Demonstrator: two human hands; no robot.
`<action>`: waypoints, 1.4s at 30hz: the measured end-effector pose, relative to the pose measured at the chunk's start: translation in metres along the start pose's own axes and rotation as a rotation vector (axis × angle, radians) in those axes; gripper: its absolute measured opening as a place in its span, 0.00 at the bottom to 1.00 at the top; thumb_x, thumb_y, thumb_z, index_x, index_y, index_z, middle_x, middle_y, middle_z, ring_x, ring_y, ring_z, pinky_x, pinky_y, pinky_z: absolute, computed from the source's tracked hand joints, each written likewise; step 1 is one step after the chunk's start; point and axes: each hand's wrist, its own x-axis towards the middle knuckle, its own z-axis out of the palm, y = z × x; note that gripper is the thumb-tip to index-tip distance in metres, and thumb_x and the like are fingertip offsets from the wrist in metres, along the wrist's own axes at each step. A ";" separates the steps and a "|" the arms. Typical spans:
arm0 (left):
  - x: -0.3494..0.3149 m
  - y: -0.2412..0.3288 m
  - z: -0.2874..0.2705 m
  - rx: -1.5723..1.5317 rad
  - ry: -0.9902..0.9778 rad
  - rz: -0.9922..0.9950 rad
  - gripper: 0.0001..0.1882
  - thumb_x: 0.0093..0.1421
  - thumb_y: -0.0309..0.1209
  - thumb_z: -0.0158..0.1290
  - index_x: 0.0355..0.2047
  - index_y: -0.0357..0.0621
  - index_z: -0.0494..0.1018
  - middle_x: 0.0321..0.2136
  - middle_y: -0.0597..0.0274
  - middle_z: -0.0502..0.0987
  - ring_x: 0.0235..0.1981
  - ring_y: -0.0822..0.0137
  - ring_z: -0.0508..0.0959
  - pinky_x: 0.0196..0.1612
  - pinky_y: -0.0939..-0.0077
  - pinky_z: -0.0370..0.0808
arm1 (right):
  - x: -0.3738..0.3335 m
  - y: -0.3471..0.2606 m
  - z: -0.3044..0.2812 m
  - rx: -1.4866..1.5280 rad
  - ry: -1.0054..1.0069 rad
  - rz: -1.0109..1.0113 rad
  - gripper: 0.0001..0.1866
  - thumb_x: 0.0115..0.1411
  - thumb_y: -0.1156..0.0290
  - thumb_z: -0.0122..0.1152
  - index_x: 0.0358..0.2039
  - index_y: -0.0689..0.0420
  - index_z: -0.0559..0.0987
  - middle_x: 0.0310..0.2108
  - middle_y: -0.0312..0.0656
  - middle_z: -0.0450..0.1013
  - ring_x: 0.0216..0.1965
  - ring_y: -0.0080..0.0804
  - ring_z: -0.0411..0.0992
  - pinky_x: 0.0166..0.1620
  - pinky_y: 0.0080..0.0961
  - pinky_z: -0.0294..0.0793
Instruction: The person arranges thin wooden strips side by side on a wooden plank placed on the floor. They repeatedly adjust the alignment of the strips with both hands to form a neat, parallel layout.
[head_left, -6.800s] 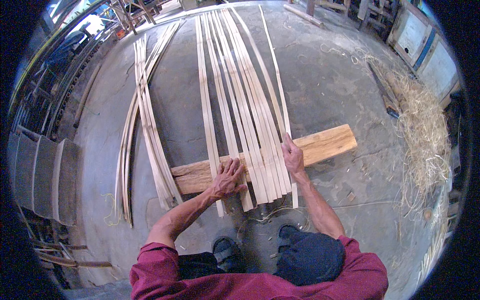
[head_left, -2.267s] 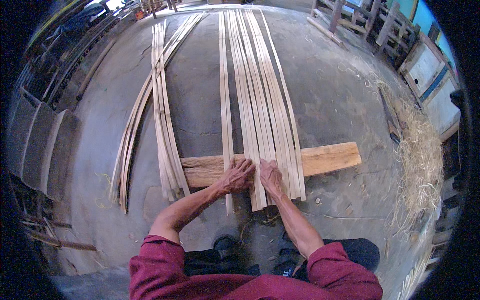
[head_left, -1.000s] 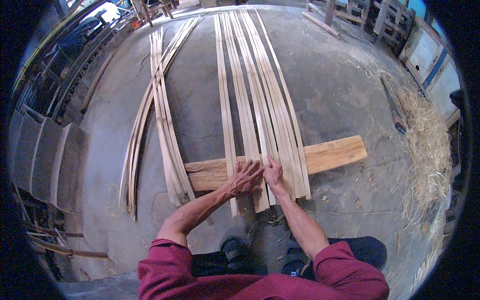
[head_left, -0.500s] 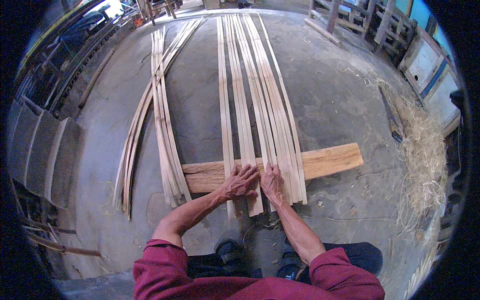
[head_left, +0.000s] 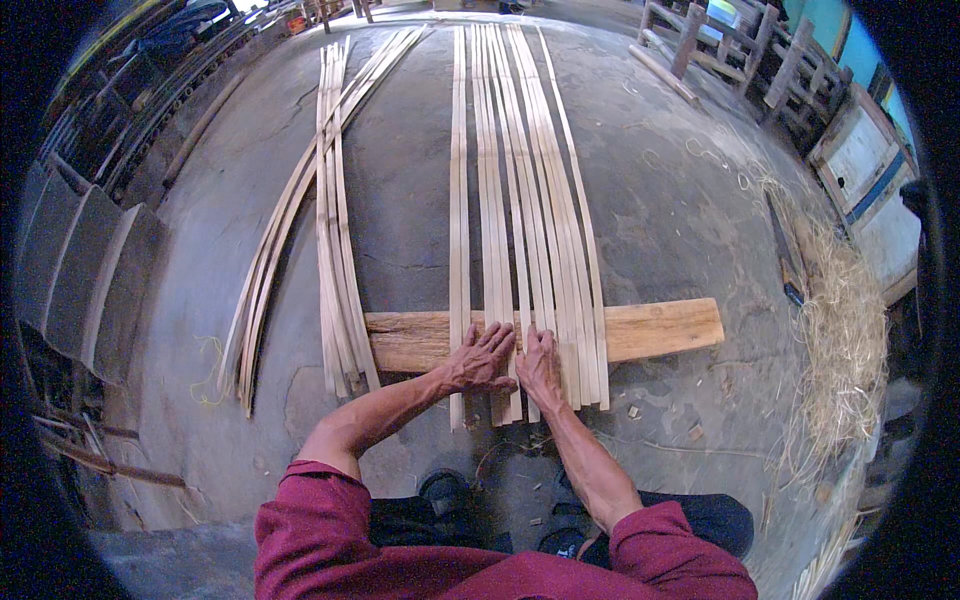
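Several long, pale bamboo strips (head_left: 548, 200) run away from me, side by side, their near ends lying across a wooden plank (head_left: 660, 330). My left hand (head_left: 482, 362) rests flat on the strips left of the middle, its fingers spread. Just beside it, my right hand (head_left: 540, 368) has its fingers pressed together around a strip at the middle of the row; its fingertips are partly hidden. The stretches of strip beneath both palms are covered from sight.
Left of the row, two more bundles of strips (head_left: 332, 220) cross near their far ends. Loose pale shavings (head_left: 845, 350) are heaped at the right, beside a long dark-handled tool (head_left: 790, 285). Concrete steps (head_left: 112, 290) stand at the left; a wooden railing (head_left: 735, 60) is at the far right.
The gap between the strips under my left hand and those by my right hand has narrowed, with a strip shifted left. Both hands stay near the plank. The whole view has tilted slightly.
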 end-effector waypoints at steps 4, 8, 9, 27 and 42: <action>0.000 0.001 -0.001 -0.023 0.000 -0.010 0.49 0.45 0.64 0.41 0.57 0.40 0.45 0.58 0.49 0.45 0.59 0.50 0.44 0.56 0.44 0.41 | -0.003 0.000 0.005 -0.026 0.061 0.052 0.21 0.43 0.75 0.52 0.41 0.66 0.66 0.36 0.54 0.61 0.39 0.48 0.63 0.41 0.39 0.66; 0.000 0.002 -0.006 -0.002 -0.024 0.010 0.49 0.44 0.65 0.42 0.57 0.44 0.46 0.58 0.49 0.45 0.59 0.49 0.44 0.56 0.45 0.41 | 0.005 0.010 -0.001 0.007 0.100 0.059 0.20 0.44 0.73 0.53 0.41 0.63 0.67 0.36 0.53 0.61 0.38 0.47 0.63 0.40 0.39 0.65; 0.000 0.002 -0.008 -0.013 -0.023 0.012 0.48 0.43 0.65 0.42 0.57 0.45 0.47 0.58 0.49 0.45 0.59 0.48 0.44 0.56 0.45 0.41 | 0.011 0.017 -0.006 0.026 0.145 0.105 0.20 0.44 0.73 0.53 0.41 0.62 0.67 0.35 0.53 0.61 0.38 0.47 0.63 0.40 0.39 0.64; 0.006 0.000 -0.009 0.041 0.022 -0.026 0.54 0.42 0.67 0.41 0.56 0.35 0.45 0.58 0.50 0.42 0.60 0.51 0.41 0.58 0.48 0.37 | 0.032 0.123 -0.035 -0.096 0.136 0.517 0.13 0.47 0.70 0.50 0.33 0.62 0.70 0.31 0.54 0.69 0.36 0.50 0.68 0.39 0.40 0.66; 0.009 -0.007 -0.008 0.018 -0.028 -0.012 0.54 0.42 0.67 0.41 0.57 0.36 0.43 0.58 0.51 0.43 0.60 0.51 0.41 0.58 0.51 0.40 | 0.071 0.015 -0.036 0.756 0.299 0.162 0.12 0.56 0.72 0.47 0.40 0.62 0.65 0.16 0.35 0.65 0.12 0.17 0.61 0.13 0.15 0.60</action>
